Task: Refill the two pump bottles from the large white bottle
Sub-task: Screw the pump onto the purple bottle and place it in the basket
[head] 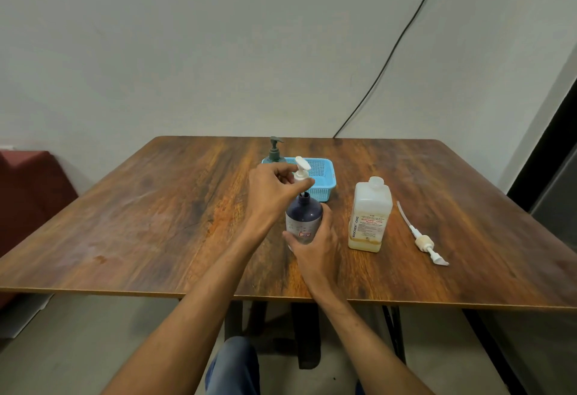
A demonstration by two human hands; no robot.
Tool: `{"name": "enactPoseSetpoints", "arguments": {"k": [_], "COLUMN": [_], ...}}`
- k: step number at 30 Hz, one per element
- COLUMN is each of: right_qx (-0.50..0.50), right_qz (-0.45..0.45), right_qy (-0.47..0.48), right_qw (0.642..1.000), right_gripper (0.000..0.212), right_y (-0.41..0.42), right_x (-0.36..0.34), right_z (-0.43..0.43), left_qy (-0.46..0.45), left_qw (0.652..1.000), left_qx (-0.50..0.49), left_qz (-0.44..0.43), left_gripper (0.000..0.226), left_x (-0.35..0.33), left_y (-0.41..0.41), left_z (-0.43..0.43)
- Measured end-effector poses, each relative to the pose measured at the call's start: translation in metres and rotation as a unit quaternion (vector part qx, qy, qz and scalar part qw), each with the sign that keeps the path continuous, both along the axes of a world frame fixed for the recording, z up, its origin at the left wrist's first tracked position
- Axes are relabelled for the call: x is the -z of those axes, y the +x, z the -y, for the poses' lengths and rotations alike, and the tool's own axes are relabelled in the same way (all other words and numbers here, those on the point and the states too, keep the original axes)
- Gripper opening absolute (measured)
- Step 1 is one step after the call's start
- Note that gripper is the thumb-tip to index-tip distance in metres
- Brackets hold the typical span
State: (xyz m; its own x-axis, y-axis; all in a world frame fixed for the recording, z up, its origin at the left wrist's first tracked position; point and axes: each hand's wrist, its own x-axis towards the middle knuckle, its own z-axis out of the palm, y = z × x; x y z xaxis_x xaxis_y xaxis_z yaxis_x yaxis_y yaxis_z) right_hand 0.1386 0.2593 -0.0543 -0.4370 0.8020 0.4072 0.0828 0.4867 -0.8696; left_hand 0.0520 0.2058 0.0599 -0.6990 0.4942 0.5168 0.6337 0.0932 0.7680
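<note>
Hands at the middle of the table (150, 207), both busy with one bottle. Your right hand (312, 249) wraps round the lower body of the dark bottle (304, 215), fingers curled behind it and thumb across the front near the small label, holding it upright on the wood. Your left hand (274, 190) reaches over from the left and pinches the collar of the white pump (302, 171) between thumb and fingertips; the pump sits just above the dark bottle's open neck, nozzle pointing up and away from you. Whether its tube is down in the neck, you cannot tell from here. Right of the dark bottle, near but apart, stands the large white bottle (370, 216), upright, uncapped, with a band of yellowish liquid low inside. Further right a loose pump (422, 240) lies flat on the table, its long tube pointing toward the far edge. Behind your hands sits a blue basket (324, 177), and the green pump bottle (275, 152) stands at its far left corner, pump on; inside or just beside the basket is not clear. A black cable (402, 38) runs down the wall (187, 51), and a red seat (28, 194) shows at the left.
</note>
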Motion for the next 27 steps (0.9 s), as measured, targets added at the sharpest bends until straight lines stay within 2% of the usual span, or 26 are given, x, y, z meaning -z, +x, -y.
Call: {"name": "enactPoseSetpoints", "arguments": {"k": [8,20,21,24,27], "right_qx": [0.005,0.012,0.013,0.006,0.008], "right_qz": [-0.003,0.006,0.005,0.001,0.000], "right_qy": [0.017,0.023,0.022,0.015,0.020], "right_qw": [1.000,1.000,1.000,1.000,1.000], "right_gripper": [0.089,0.090,0.090,0.090,0.087], "right_y": [0.001,0.000,0.001,0.001,0.000], "right_x": [-0.002,0.000,0.000,0.000,0.002], "right_z": [-0.001,-0.002,-0.002,-0.002,-0.003], "left_qy": [-0.063,-0.101,-0.100,-0.063,0.039], "left_qw": [0.998,0.994,0.994,0.996,0.995], "left_qx": [-0.017,0.036,0.041,0.026,-0.010], "left_qz": [-0.023,-0.011,-0.003,0.050,0.096], "left_gripper": [0.022,0.012,0.018,0.059,0.057], "left_x": [0.018,0.023,0.025,0.034,0.041], "left_y": [0.001,0.000,-0.002,0.001,0.012], "left_z": [-0.001,-0.003,-0.003,-0.003,-0.004]}}
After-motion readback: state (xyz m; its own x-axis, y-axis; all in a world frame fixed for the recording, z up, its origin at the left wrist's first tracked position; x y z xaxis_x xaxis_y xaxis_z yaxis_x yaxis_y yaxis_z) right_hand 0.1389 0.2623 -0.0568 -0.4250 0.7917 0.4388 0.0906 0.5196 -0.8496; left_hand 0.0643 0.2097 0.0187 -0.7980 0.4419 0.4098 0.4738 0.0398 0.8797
